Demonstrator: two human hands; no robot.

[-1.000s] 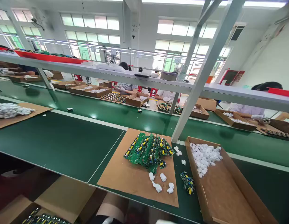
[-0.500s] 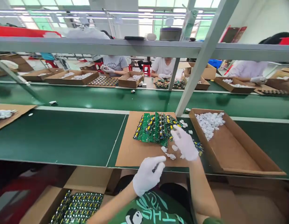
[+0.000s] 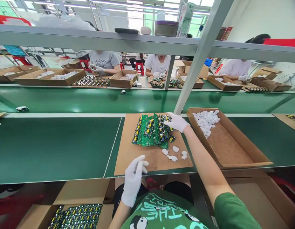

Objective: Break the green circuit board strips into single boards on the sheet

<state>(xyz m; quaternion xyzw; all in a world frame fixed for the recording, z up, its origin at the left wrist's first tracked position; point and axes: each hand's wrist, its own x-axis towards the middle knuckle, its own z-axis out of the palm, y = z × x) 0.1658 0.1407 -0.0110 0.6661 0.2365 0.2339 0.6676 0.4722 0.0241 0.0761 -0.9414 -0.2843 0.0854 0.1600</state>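
A pile of green circuit boards [image 3: 147,132] with yellow and black parts lies on a sheet of brown cardboard [image 3: 128,162]. My right hand [image 3: 178,122], in a white glove, reaches over the pile's right side, its fingers and thumb around the edge of a circuit board [image 3: 167,119]. That hand partly hides the boards beneath it. Nearer me, my gloved left hand [image 3: 133,183] hangs in front of the table edge, fingers stretched and apart, holding nothing. Several small white pieces [image 3: 172,157] lie on the cardboard, right of the left hand.
On the right stands a shallow cardboard tray [image 3: 243,143] with white pieces [image 3: 206,121] heaped at its far end. A box of circuit boards [image 3: 77,216] sits low at left. A slanted metal post [image 3: 192,73] rises behind the pile. Co-workers sit across the green belt [image 3: 95,98].
My right hand has moved forward and left onto the circuit boards. My left hand has shifted left and its fingers have straightened. The camera view has turned slightly right.
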